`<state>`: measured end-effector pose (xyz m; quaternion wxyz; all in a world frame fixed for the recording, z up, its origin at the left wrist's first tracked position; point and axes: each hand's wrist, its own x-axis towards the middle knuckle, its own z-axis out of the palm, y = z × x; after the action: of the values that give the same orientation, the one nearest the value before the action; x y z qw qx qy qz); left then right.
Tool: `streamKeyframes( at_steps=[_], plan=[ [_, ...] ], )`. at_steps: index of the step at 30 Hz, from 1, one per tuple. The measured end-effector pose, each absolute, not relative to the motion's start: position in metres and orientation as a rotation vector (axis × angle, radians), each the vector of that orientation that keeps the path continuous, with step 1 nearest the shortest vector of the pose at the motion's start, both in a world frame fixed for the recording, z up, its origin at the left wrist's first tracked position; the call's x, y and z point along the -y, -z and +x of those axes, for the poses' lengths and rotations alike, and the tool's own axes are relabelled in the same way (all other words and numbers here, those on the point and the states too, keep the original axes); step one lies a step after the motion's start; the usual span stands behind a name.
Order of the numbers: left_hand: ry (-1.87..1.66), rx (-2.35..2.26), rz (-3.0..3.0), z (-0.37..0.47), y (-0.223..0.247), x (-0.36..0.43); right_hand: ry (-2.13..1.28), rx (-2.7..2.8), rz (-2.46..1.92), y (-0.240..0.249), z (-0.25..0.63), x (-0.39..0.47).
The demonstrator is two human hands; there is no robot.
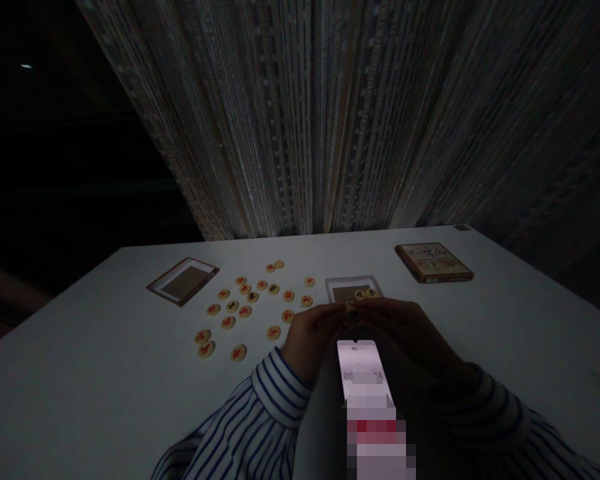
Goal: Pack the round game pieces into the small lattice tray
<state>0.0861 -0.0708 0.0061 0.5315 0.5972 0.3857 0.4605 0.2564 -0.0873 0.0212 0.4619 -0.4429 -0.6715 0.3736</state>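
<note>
Head view: fingertips of the left hand [311, 335] and right hand [407, 325] are brought together around a held piece [352, 311] at the near side of the middle tray [351, 279]; the fingers of each hand are pressed close, and the piece seems pinched between both (thumbs hidden, stack or single not told). Step in hand is judged to be the handling of pieces at this tray; a steady, level grip by both hands seems called for next. Counted: twenty scattered pieces [245, 311] to the left on the white table [130, 347], sixteen with red marks, three dark, one showing none; two dark-marked tray pieces [371, 293]; one shallow tray [185, 283] far left; one flat box [434, 263] far right; one lit phone [360, 360], near, between the forearms.
</note>
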Motion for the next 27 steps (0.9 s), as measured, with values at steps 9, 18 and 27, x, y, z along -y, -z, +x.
streamKeyframes(
  at_steps=[9,18,27],
  plan=[
    [-1.021,-0.881,1.056,0.088,-0.015,0.072,-0.821,1.684,-1.117,-0.022,0.255,0.09],
    [-1.024,-0.84,0.847,0.091,-0.016,0.072,-0.683,1.802,-1.151,-0.019,0.25,0.089],
    [-1.02,-0.798,0.817,0.09,-0.015,0.073,-0.696,1.826,-1.151,-0.022,0.249,0.092]
  ],
)
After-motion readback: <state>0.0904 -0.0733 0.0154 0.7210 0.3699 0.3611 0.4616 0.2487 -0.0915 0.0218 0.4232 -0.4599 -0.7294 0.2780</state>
